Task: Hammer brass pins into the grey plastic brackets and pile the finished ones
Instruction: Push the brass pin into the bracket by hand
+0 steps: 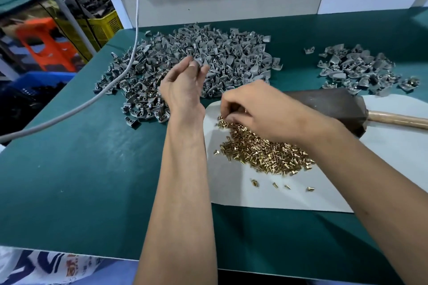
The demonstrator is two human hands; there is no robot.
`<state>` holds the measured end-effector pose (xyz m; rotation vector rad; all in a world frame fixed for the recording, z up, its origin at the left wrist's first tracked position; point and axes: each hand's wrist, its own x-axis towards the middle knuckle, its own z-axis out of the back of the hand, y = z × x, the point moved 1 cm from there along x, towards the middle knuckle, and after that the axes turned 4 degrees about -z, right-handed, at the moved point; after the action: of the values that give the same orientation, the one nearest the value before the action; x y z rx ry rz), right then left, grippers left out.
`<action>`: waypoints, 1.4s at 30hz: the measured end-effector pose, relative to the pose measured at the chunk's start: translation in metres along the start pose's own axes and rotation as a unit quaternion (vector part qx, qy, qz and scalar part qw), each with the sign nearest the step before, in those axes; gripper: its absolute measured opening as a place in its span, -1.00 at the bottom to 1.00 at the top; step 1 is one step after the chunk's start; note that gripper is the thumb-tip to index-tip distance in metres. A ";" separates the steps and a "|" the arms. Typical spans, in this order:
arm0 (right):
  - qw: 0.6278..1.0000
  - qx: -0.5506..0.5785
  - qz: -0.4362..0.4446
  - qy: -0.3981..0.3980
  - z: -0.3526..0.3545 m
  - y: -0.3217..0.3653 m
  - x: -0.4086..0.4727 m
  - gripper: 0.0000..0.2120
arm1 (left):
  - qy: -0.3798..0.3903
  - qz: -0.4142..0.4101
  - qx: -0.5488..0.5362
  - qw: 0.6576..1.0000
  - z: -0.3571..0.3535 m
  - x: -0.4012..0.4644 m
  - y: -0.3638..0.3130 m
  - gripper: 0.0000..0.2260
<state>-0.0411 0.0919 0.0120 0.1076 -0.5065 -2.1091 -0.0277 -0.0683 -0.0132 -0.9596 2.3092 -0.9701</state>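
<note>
Brackets lie in two heaps on the green surface [81, 169]: a big heap [196, 65] at the back centre, seemingly still to do, and a far smaller pile [356, 71] at back right, where one bracket shows brass, so likely finished. Most of the job looks left. Next to the hammer [335, 106], on the white sheet [254, 192], lie the pins [261, 152]. Left hand [183, 85] pinches one bracket [198, 62] over the heap; right hand [259, 111] curls its fingers into the pins
</note>
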 end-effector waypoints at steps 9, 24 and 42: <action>0.964 0.118 -0.080 -0.226 0.038 -0.060 -0.048 -0.88 | 0.205 0.001 0.134 0.970 -0.036 -0.037 0.034 -0.88; 0.892 0.167 -0.113 -0.404 0.027 -0.095 -0.081 -0.81 | 0.343 -0.007 0.204 0.917 -0.056 -0.070 0.079 -0.82; 0.880 0.223 -0.144 -0.395 0.025 -0.094 -0.081 -0.75 | 0.398 -0.009 0.179 0.900 -0.055 -0.068 0.083 -0.72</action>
<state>-0.0762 0.2112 -0.0124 -0.4669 -1.5444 -2.2261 -0.0531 0.0486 -0.0304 -0.4615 2.5595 -1.9986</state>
